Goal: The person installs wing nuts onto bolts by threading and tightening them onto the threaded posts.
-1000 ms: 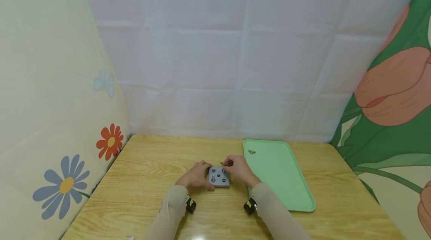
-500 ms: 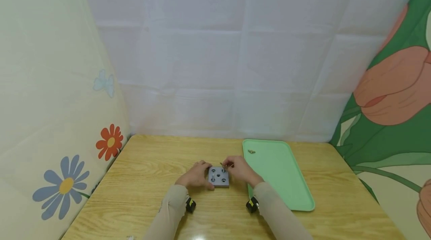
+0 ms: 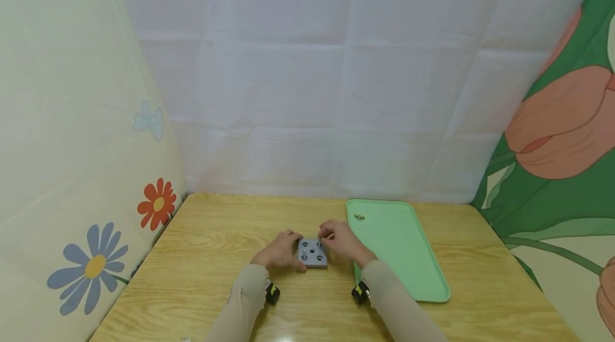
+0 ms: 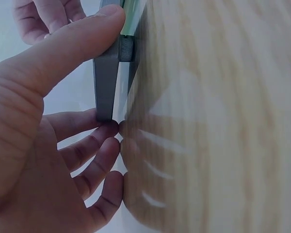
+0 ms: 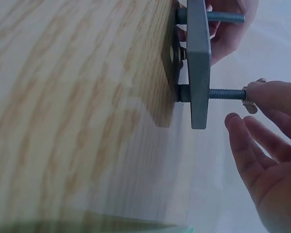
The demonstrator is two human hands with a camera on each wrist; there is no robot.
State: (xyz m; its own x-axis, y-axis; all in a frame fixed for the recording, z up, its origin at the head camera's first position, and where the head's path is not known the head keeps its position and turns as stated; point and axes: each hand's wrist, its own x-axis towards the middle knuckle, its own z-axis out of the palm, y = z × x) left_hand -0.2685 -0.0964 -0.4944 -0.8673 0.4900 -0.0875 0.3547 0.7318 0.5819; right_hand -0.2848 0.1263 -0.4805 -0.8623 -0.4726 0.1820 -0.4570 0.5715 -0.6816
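Note:
A square grey plate point(image 3: 312, 263) with several holes lies low over the table. My left hand point(image 3: 280, 252) grips it at the left side, thumb on the near edge and fingers at the far edge, as the left wrist view shows. Two threaded bolts stand up through it: one bolt point(image 5: 225, 94) at the far right corner and another bolt point(image 5: 228, 17) at the near left, with their heads below the plate. My right hand point(image 3: 342, 240) pinches a small brass wing nut point(image 5: 250, 106) at the tip of the far right bolt. Its remaining fingers are loosely bent beside the bolt.
A light green tray point(image 3: 399, 256) lies right of the plate, under the right forearm. Another brass wing nut point(image 3: 359, 217) sits in its far left corner. A white cloth point(image 3: 269, 160) hangs behind the wooden table point(image 3: 230, 224). A small pale object point(image 3: 186, 339) shows at the front edge.
The right fingers have shifted slightly around the wing nut, whose wing jutted out to the left before and is now mostly covered. The left hand and plate stay in place.

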